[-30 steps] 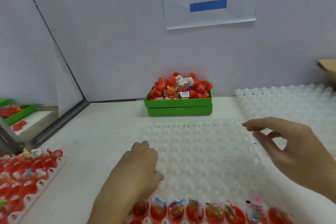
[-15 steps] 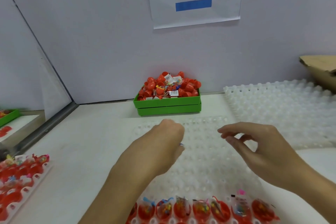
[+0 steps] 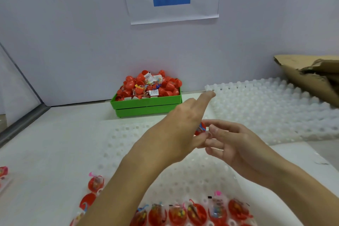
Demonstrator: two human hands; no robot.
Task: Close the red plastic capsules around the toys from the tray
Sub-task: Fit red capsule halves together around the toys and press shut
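Two hands meeting above white tray (image 3: 128, 134) — left hand (image 3: 176, 130), right hand (image 3: 233, 145) both pinching red capsule (image 3: 200, 128), green bin (image 3: 146, 102) behind

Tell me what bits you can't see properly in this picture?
- The red capsule: mostly hidden between the left hand and right hand in the head view, so open or closed is unclear.
- The row of filled capsules: cut off by the bottom edge.
- The labels in the green box: too small to read.
- The cardboard: cut off at the right edge.
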